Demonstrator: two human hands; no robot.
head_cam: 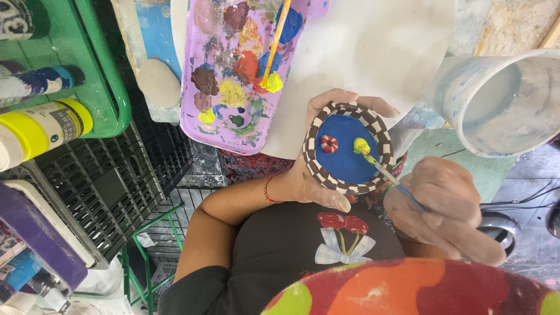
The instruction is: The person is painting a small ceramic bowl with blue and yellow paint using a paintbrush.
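Over a paint-smeared lilac palette tray (233, 76) and white tabletop (373, 52), the left hand (318, 175) cups a small blue dish (348, 147) — checkered rim — while the right hand (446, 210) pinches a thin brush (388, 174), dabbing yellow; a cloudy water cup (504, 102) stands nearby.

Dish (348, 147): being cradled in the left hand (315, 175), right of the palette (233, 76).
Brush (388, 175): being held by the right hand (446, 207), tip on the dish.
Cup (501, 102): being kept right of the dish.

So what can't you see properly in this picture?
Head view only:
- Round blue dish with checkered rim: its underside, hidden by the left hand.
- Thin paintbrush: its handle end, hidden inside the right hand.
- White plastic water cup: cut off by the right edge.
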